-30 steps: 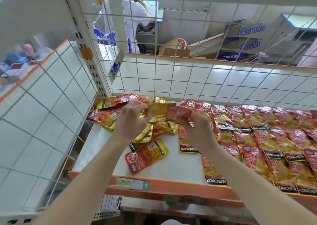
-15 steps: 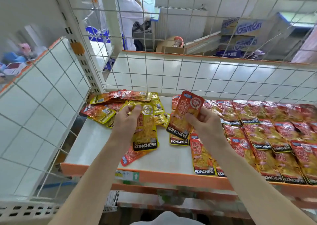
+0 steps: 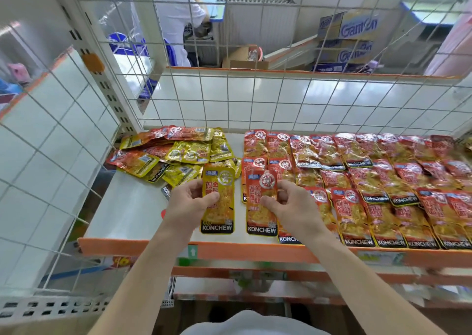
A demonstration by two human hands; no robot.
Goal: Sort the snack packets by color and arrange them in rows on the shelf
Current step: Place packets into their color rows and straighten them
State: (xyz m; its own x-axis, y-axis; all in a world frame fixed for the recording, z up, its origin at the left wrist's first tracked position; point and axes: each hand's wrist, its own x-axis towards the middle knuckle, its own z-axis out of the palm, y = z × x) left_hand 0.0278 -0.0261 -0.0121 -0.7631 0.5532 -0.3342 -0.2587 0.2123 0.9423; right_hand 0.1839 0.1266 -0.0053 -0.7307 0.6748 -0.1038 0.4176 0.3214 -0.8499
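View: looking down from head height at a white shelf with an orange front edge.
Left hand: centre of the frame, slightly left. The thumb lies on the face of a yellow packet and the fingers curl behind it, pinching its left edge.
Yellow packet: upright, "KONCHEW" printed at its lower end, held over the front part of the shelf. Whether it touches the shelf cannot be told.
Right hand: centre, slightly right. The thumb and curled fingers pinch the right edge of a red packet.
Red packet: upright, just beside the yellow one with a narrow gap between them. It overlaps the leftmost packets of the red rows.
Mixed pile: at the back left of the shelf, with red and yellow packets lying overlapped at odd angles.
Red rows: right half of the frame, with overlapping red packets running from the back of the shelf to its front edge.
Background: a wire grid backs the shelf. Through it, at upper centre, a person in white is seen from behind; cardboard boxes are stacked at upper right.
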